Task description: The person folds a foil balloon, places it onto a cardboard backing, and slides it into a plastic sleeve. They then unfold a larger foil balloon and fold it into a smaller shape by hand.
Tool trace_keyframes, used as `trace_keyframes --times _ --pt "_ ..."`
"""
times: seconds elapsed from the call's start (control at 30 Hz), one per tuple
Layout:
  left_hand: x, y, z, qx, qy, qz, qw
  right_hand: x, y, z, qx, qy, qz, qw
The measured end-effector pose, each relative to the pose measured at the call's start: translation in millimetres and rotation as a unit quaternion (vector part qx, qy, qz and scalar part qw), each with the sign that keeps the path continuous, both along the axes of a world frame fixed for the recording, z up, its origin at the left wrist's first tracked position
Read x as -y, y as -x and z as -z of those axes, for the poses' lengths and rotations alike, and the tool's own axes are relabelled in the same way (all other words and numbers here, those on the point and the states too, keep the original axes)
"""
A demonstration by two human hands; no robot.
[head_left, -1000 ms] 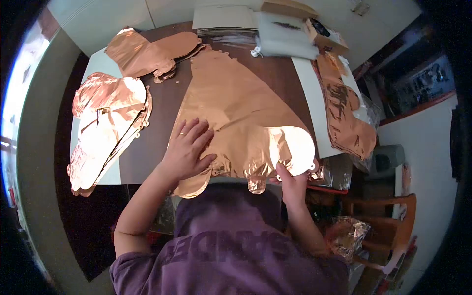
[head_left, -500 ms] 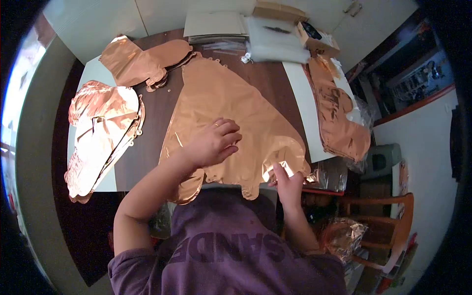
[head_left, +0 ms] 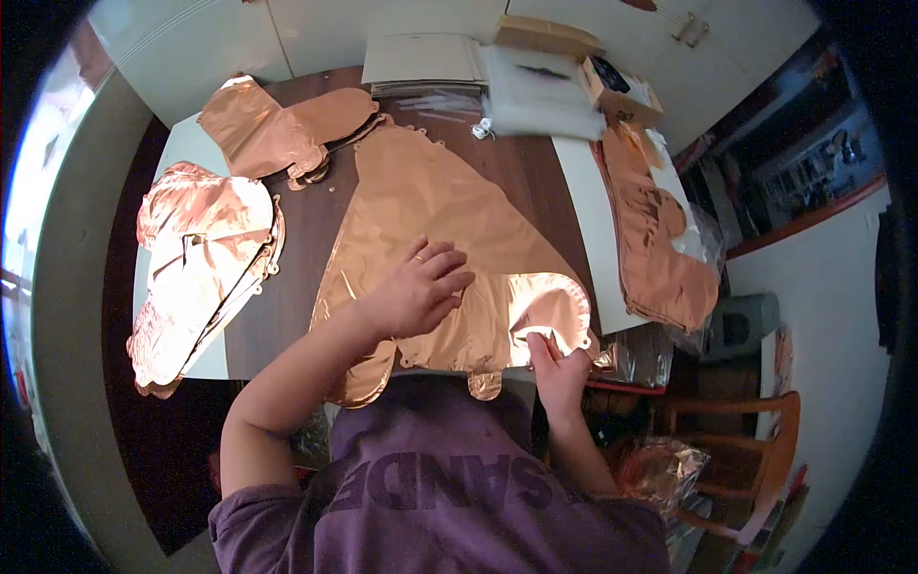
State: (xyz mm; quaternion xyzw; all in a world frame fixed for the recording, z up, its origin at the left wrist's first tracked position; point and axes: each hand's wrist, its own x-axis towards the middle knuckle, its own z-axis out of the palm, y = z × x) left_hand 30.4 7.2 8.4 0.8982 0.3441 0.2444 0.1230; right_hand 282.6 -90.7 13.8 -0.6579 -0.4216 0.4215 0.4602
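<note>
A large flat copper-coloured foil balloon (head_left: pixel 435 206) lies across the table in front of me, with small tabs along its edges. My left hand (head_left: pixel 421 287) is over its middle, palm down, its fingers loosely bent and apart, holding nothing. At the near right corner, my right hand (head_left: pixel 557 373) pinches the balloon's edge between thumb and fingers. That corner is curled back, showing a shiny hollow beside the thumb. The near edge of the foil hangs over the table's front, close to my shirt.
Stacks of similar foil pieces lie at the left (head_left: pixel 206 258), back left (head_left: pixel 277 129) and right (head_left: pixel 660 230). Behind are a pile of cardboard sheets (head_left: pixel 421 59), clear plastic bags (head_left: pixel 545 91) and an open box (head_left: pixel 622 91). A wooden chair (head_left: pixel 779 450) stands at lower right.
The near right corner of the balloon has curled back further, with my right hand pinching its edge. My left hand has shifted slightly, its fingers more spread. The view has tilted a little.
</note>
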Motion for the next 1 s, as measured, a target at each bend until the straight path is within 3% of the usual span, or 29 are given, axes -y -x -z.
trace_keyframes --times 0.1,0.2,0.3,0.4,0.6,0.7,0.77,0.8,0.83,0.9,1.0 --pt "1 -1 -1 0.008 -0.017 -0.005 1.000 -1 0 -7 0.087 -0.046 -0.004 0.995" --pt "1 -2 -1 0.003 -0.015 -0.007 1.000 -1 -3 -4 0.104 -0.018 -0.008 0.994" --pt "2 -3 0 -0.008 -0.032 -0.017 0.999 0 -6 10 0.084 -0.081 -0.004 0.993" --pt "4 -5 -5 -0.039 -0.045 -0.019 0.998 0 -6 14 0.027 -0.069 0.004 0.997" --pt "3 -6 -5 -0.023 -0.057 -0.018 0.998 0 -7 14 0.056 -0.066 -0.008 0.996" --pt "0 -5 2 0.000 -0.054 -0.008 0.998 1 5 9 -0.051 -0.117 0.025 0.992" --pt "0 -5 1 -0.001 -0.052 -0.008 0.999 5 9 -14 0.090 -0.105 -0.033 0.990" --pt "0 -5 1 -0.001 -0.050 -0.008 0.999 7 11 -20 0.160 -0.099 -0.061 0.980" --pt "0 -5 2 -0.014 -0.047 -0.011 0.999 6 13 -9 0.264 -0.191 -0.066 0.943" --pt "0 -5 4 -0.039 -0.040 -0.016 0.998 6 22 -21 0.415 -0.322 -0.182 0.832" --pt "-6 1 15 -0.062 -0.051 0.001 0.997 6 44 -11 0.363 -0.426 -0.289 0.777"
